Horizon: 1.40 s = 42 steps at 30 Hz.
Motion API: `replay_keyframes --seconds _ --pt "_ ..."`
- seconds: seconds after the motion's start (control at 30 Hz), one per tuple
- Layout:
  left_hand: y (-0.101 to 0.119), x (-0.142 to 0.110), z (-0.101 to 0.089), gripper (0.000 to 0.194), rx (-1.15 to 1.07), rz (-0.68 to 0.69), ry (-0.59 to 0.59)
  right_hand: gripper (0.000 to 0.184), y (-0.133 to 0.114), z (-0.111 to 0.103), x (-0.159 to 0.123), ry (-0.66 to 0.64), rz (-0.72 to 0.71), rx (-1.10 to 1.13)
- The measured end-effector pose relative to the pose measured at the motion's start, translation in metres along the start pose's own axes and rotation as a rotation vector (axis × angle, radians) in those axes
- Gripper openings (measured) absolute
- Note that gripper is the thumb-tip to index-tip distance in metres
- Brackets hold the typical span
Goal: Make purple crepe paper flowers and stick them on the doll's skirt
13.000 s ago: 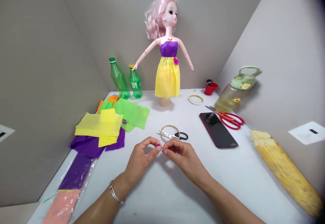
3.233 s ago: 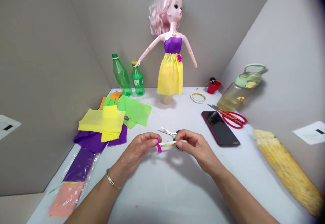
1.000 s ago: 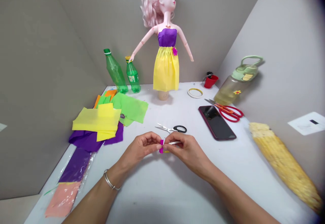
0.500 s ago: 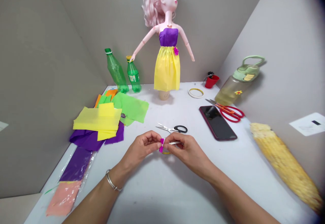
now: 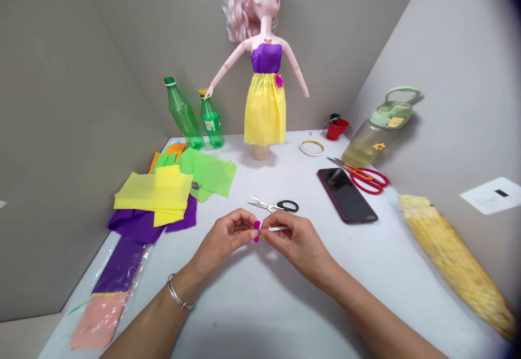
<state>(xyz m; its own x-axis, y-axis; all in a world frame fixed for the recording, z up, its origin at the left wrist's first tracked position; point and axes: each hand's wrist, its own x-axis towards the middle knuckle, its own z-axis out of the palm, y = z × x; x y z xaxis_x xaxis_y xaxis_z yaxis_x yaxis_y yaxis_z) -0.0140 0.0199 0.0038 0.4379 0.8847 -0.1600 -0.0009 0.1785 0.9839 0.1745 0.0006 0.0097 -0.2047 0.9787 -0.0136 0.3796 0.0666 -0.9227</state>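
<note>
Magenta strip (image 5: 256, 232): located just below center of frame. From left to right: gripped between thumb and finger of left hand (image 5: 228, 235); above, at center, scissors (image 5: 272, 207) with blades apart; held in right hand (image 5: 299, 238), tape roll (image 5: 278, 229); right of center, flat, phone (image 5: 347, 195).

Bright, diffuse light; soft shadows; wide-angle stretch (right edge blurred and dark).

Plain grey panels (image 5: 130, 33) wall in the pale white tabletop (image 5: 228, 305) at the back and both sides, meeting in corners; soft light falls, with faint shadows on the surface.
</note>
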Motion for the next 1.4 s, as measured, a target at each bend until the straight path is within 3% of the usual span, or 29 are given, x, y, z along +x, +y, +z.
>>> replay_keyframes --seconds 0.23,0.5,1.4 --pt "-0.004 0.002 -0.002 0.024 -0.029 -0.014 0.067 0.013 -0.006 -0.002 0.000 -0.023 0.025 0.042" --pt "-0.002 0.000 -0.001 0.023 -0.122 -0.040 0.033 0.010 -0.012 -0.006 0.001 -0.081 0.006 0.174" --pt "0.002 0.000 -0.003 0.017 -0.103 -0.075 0.005 0.011 -0.003 -0.002 0.001 0.002 -0.145 -0.002"
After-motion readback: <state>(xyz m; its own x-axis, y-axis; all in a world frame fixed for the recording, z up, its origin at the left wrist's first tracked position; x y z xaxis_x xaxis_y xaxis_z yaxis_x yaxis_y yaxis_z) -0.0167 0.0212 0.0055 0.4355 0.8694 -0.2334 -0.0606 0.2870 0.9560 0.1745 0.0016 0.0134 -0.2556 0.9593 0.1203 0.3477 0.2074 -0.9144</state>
